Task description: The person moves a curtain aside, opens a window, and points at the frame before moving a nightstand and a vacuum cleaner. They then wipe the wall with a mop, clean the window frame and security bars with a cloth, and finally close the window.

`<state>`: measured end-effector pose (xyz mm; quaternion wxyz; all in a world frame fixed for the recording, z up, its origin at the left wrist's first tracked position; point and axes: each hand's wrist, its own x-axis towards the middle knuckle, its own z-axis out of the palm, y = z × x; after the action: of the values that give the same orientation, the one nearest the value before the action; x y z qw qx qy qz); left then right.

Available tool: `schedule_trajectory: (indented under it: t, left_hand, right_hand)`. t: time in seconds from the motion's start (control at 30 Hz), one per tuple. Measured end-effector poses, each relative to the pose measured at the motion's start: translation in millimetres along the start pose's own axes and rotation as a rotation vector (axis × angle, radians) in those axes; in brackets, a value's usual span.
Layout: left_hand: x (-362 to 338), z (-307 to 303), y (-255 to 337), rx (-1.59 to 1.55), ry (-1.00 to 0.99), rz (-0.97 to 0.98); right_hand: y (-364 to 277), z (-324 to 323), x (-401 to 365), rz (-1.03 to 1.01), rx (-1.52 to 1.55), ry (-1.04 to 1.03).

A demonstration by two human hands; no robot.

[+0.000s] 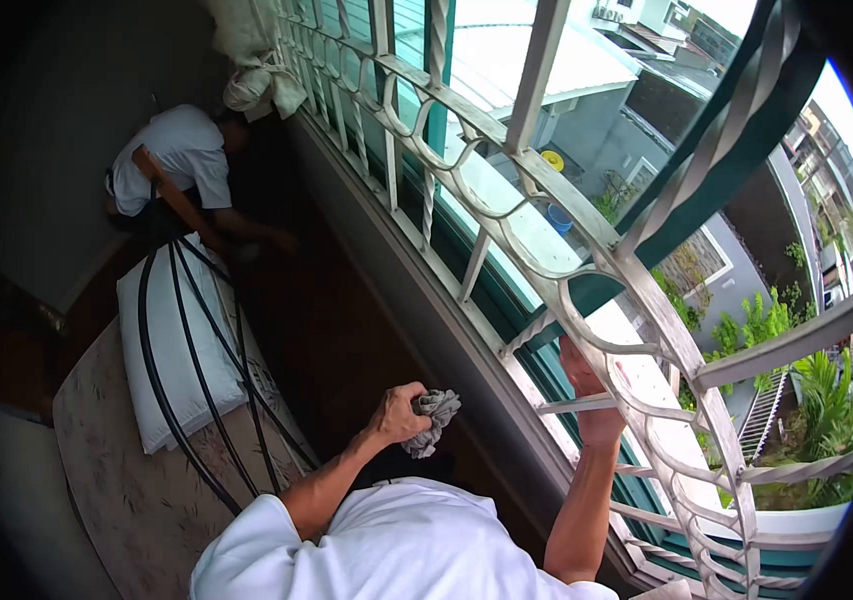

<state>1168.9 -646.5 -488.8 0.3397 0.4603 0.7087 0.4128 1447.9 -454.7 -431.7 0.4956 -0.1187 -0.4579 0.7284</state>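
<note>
My left hand (pixel 399 414) is closed around a crumpled grey cloth (pixel 434 420), held in front of my white shirt over the dark floor. My right hand (pixel 595 415) reaches in among the bars of the white metal window grille (pixel 487 205), close to the green window frame (pixel 533 357). Grille bars cover part of its fingers, so whether they grip anything does not show.
At the far left another person (pixel 172 155) in a white shirt crouches low. A bed with a patterned mattress (pixel 97 400), a white pillow (pixel 172 350) and curved black metal bars (pixel 162 370) stands on my left. White cloth (pixel 265 88) hangs by the grille's far end.
</note>
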Motion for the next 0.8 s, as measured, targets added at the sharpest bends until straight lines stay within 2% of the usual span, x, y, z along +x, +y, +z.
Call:
schedule_trajectory:
  t: [0.07,0.13,0.17,0.27,0.33,0.37,0.4,0.5,0.53,0.57,0.6,0.63,0.67,0.7,0.73,0.8]
  left_hand:
    - [-7,-2,-9,0.056,0.022,-0.036]
    - [-10,-6,-14,0.038,0.043,-0.061]
    - [-13,-9,-15,0.029,0.057,-0.074]
    - [-14,-15,-21,0.034,0.065,-0.067]
    - [-15,-12,-19,0.033,0.054,-0.046]
    - [-13,-15,-13,0.036,0.032,-0.041]
    - [-10,-20,-7,0.041,0.015,-0.035]
    - [-2,-31,-3,0.025,-0.007,-0.033]
    - [-2,-35,-7,0.012,-0.007,-0.020]
    - [1,-38,-16,0.028,0.007,-0.022]
    - [1,-44,-21,0.028,-0.008,-0.017]
    - [5,-50,-26,0.045,-0.010,-0.038]
    - [14,-55,-30,0.054,-0.004,-0.061]
    - [20,-62,-31,0.049,-0.014,-0.063]
    - [28,-67,-36,0.044,-0.020,-0.068]
    - [44,-79,-47,0.007,0.018,-0.037]
  right_hand:
    - [-10,20,27,0.256,0.078,-0.055]
    - [23,-15,43,0.287,-0.009,-0.140]
    - [31,-20,58,0.370,0.000,-0.170]
    - [31,2,99,0.519,-0.004,-0.297]
    - [25,29,105,0.583,0.051,-0.078]
    - [24,24,113,0.594,-0.016,-0.134]
    - [6,54,109,0.447,-0.083,-0.096]
    - [-11,23,68,0.286,0.123,0.014]
    - [-17,30,44,0.247,0.155,0.263]
    - [-6,23,15,0.122,-0.138,0.426]
    - [9,-5,-23,0.197,-0.178,0.532]
    - [7,25,-52,0.230,-0.282,0.606]
    - [13,53,-70,0.104,-0.250,0.749]
    - [21,72,-91,0.042,-0.597,0.817]
    - [17,101,-105,0.088,-0.960,0.842]
    - [22,155,-93,0.061,-0.841,0.613]
